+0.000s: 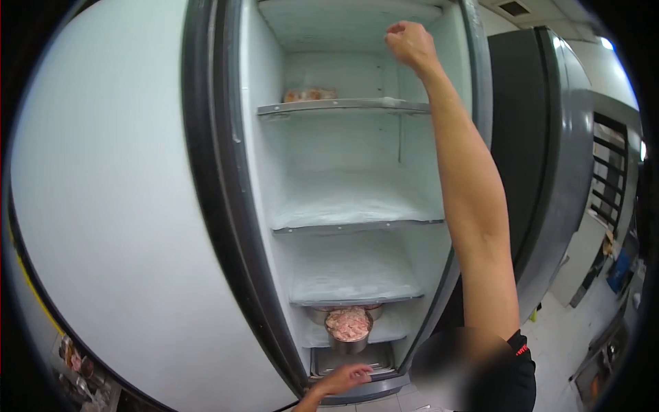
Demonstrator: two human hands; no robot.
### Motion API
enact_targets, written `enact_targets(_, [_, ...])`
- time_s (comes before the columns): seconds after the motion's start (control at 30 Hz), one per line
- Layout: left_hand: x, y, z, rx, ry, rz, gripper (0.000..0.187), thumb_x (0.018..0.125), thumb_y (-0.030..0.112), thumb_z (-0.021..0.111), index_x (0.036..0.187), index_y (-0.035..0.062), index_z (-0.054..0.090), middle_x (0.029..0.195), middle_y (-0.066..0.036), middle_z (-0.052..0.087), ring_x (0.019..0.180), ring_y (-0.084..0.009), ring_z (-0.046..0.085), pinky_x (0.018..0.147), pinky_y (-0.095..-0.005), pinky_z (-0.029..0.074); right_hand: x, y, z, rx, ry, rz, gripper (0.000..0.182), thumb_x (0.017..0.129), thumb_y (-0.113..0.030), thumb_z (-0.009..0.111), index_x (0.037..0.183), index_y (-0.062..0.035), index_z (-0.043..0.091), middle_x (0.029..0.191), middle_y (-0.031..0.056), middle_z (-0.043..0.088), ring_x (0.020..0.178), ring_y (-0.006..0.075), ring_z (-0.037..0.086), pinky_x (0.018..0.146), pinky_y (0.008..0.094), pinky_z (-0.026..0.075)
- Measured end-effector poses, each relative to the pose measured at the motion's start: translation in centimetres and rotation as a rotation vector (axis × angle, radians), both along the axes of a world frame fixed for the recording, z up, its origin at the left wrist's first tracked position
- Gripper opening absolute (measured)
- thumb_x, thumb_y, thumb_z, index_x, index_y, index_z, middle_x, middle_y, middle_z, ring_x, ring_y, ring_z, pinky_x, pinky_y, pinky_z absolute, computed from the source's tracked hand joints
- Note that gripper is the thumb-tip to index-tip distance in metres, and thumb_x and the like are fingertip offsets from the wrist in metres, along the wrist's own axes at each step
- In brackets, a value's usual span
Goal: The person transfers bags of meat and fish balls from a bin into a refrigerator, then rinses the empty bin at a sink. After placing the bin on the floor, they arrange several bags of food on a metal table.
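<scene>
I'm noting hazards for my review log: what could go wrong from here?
The pink food is heaped above the rim of its metal container, so some might spill if the left hand, just below it in view, knocks it. The second shelf from the top looks frosted, so things could slip there.

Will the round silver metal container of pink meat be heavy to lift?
The round silver metal container is probably heavy, being heaped with pale pink meat. Its metal wall likely won't bend. Tilting might spill some, since the heap rises above the rim.
</scene>
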State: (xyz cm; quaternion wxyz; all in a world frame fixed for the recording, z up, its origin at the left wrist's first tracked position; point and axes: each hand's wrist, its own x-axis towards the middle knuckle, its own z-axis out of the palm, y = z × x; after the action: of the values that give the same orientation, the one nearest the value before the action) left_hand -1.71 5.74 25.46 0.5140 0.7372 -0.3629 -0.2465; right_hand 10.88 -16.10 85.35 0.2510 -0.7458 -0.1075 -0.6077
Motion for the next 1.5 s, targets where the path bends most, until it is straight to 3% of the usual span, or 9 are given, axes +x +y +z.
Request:
enact_targets(0.17, [-2.1, -3.9, -10.2, 0.615, -0.181, -0.574, 0.042, 0.085, 0.038, 0.056, 0.118, 0.0122, 0.057, 0.103, -0.015, 0.062, 0.096, -0.0310, 0.059, 0.083, -0.0404, 0.046, -5.8, -4.6, -0.5, -0.328, -0.111, -0.025, 0.038, 0.081, -0.028, 0.058, 0.107, -0.0011, 0.064, 0.103, 0.0191, 0.066, 0.093, 0.0299, 0.063, 0.086, 0.0362, 0.048])
enact_targets(0.3, [-6.7, -4.7, -14.7, 0.350, -0.160, -0.708, 0.039, 0.086, 0.023, 0.056, 0.122, 0.0109, 0.053, 0.117, -0.015, 0.055, 0.110, -0.0317, 0.052, 0.094, -0.0412, 0.040, -15.1, -3.3, -8.2, -0.358, -0.058, -0.136, 0.031, 0.083, -0.023, 0.058, 0.100, 0.0021, 0.065, 0.084, 0.0113, 0.067, 0.071, 0.0170, 0.063, 0.067, 0.0286, 0.052])
enact_targets(0.43, [-8.9, -5.4, -16.5, 0.269, -0.214, -0.700, 0.044, 0.081, 0.021, 0.064, 0.122, 0.0092, 0.053, 0.131, -0.015, 0.047, 0.123, -0.0316, 0.043, 0.103, -0.0390, 0.036, -18.9, -7.2, -16.2, -0.267, 0.060, 0.139, 0.035, 0.081, -0.023, 0.061, 0.106, 0.0018, 0.062, 0.106, 0.0163, 0.063, 0.086, 0.0200, 0.063, 0.076, 0.0306, 0.050])
enact_targets(0.57, [-8.9, -5.9, -19.5, 0.282, -0.476, -0.615, 0.067, 0.071, 0.040, 0.073, 0.126, 0.0126, 0.049, 0.135, -0.014, 0.043, 0.125, -0.0334, 0.039, 0.100, -0.0446, 0.036, -21.2, -10.4, -29.4, -0.121, 0.141, 0.307, 0.019, 0.083, -0.003, 0.059, 0.100, 0.0037, 0.063, 0.105, 0.0145, 0.060, 0.092, 0.0171, 0.059, 0.074, 0.0253, 0.049])
enact_targets(0.63, [-9.1, -6.7, -19.8, 0.363, -0.421, -0.532, 0.077, 0.064, 0.047, 0.076, 0.129, 0.0148, 0.048, 0.138, -0.014, 0.041, 0.125, -0.0343, 0.039, 0.097, -0.0476, 0.037, -20.7, -11.7, -40.6, 0.454, 0.286, 0.653, 0.016, 0.085, -0.004, 0.057, 0.097, 0.0049, 0.061, 0.103, 0.0139, 0.061, 0.078, 0.0145, 0.061, 0.067, 0.0266, 0.052])
enact_targets(0.73, [-8.8, -7.9, -19.0, 0.364, -0.546, -0.513, 0.106, 0.049, 0.057, 0.080, 0.136, 0.0113, 0.039, 0.136, -0.014, 0.043, 0.125, -0.0346, 0.040, 0.102, -0.0474, 0.033, -19.8, -10.9, -63.9, 0.957, 0.679, 0.223, 0.029, 0.084, -0.011, 0.060, 0.112, -0.0031, 0.058, 0.105, 0.0102, 0.063, 0.079, 0.0172, 0.062, 0.071, 0.0300, 0.051])
enact_targets(0.93, [-6.2, -5.3, -28.7, 0.578, -0.058, -0.389, 0.068, 0.078, 0.050, 0.064, 0.124, 0.0016, 0.050, 0.131, -0.025, 0.044, 0.123, -0.0389, 0.041, 0.104, -0.0423, 0.032, -37.0, -0.2, -91.5, 0.938, 1.566, -0.247, 0.054, 0.073, -0.013, 0.061, 0.125, -0.0057, 0.049, 0.114, 0.0224, 0.058, 0.107, 0.0371, 0.055, 0.094, 0.0419, 0.043])
enact_targets(1.2, [0.3, 2.3, -29.8, 0.926, -0.243, -0.286, 0.023, 0.074, 0.003, 0.064, 0.097, 0.0048, 0.059, 0.087, -0.012, 0.057, 0.083, -0.0265, 0.057, 0.075, -0.0367, 0.047, -49.5, 2.7, -99.0, 1.540, 1.618, -0.732, 0.049, 0.070, -0.017, 0.061, 0.117, -0.0024, 0.057, 0.103, 0.0216, 0.064, 0.098, 0.0338, 0.062, 0.088, 0.0379, 0.048])
enact_targets(1.5, [-4.1, -5.2, -37.9, 0.881, 0.361, -0.017, 0.037, 0.082, 0.000, 0.060, 0.118, 0.0060, 0.056, 0.094, -0.007, 0.060, 0.085, -0.0153, 0.058, 0.078, -0.0269, 0.048, -43.8, -6.6, -119.4, 1.145, 1.813, -0.260, 0.040, 0.072, -0.020, 0.059, 0.109, -0.0060, 0.062, 0.097, 0.0177, 0.065, 0.093, 0.0346, 0.061, 0.087, 0.0413, 0.047])
